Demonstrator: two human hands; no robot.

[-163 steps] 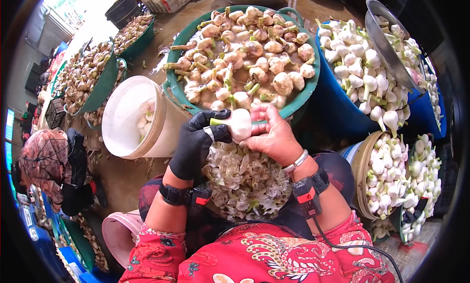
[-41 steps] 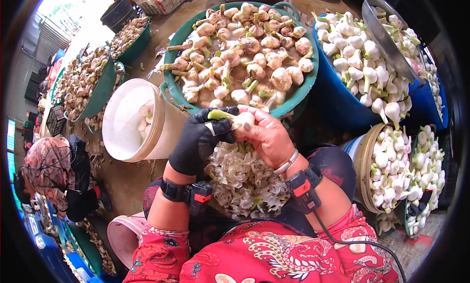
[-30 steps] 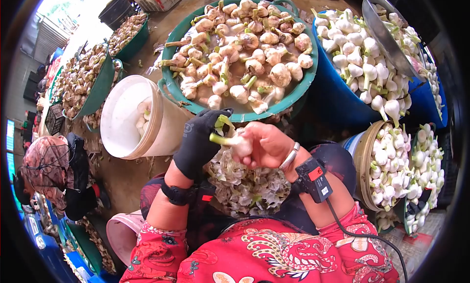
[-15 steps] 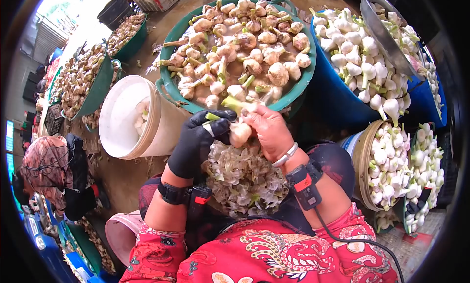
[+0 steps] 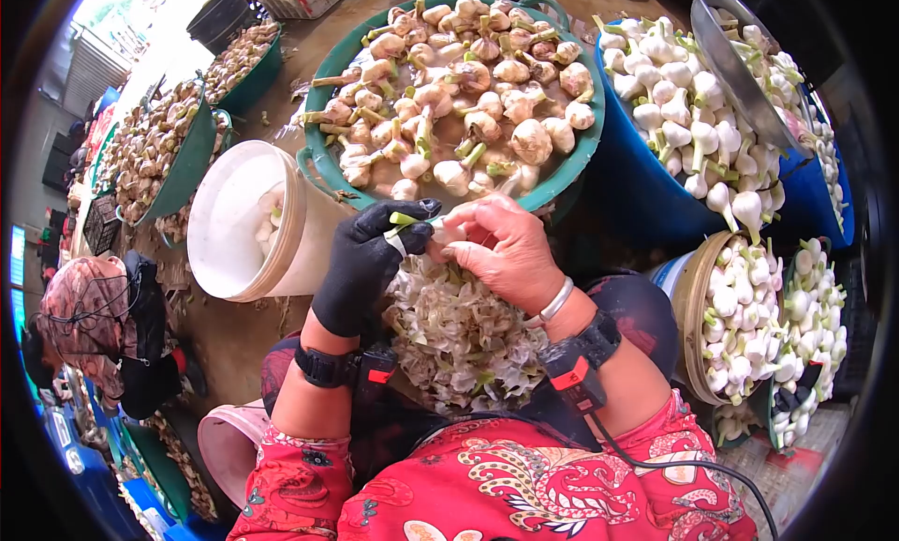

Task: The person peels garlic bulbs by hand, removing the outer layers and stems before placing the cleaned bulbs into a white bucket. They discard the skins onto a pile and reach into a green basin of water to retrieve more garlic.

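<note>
My left hand (image 5: 370, 260), in a black glove with a pale band on one finger, is closed round a garlic bulb (image 5: 448, 234); a short green stem sticks out above its fingers. The fingers and thumb of my right hand (image 5: 506, 251) pinch the same bulb from the right, hiding much of it. Just beyond both hands is a green tub (image 5: 312, 171) of unpeeled garlic standing in murky water. Under the hands lies a heap of papery garlic skins (image 5: 464, 340).
To the left stands a white bucket (image 5: 292, 232) with a few peeled bulbs. Cleaned garlic fills a blue tub (image 5: 627, 190) and a bucket (image 5: 693, 321) on the right. A metal basin (image 5: 740, 73) leans at upper right. Another person (image 5: 94, 316) is at far left.
The bulb has turned and risen slightly between my hands. The long green stem end at my right fingers no longer shows, and my right fingers have closed further over the bulb.
</note>
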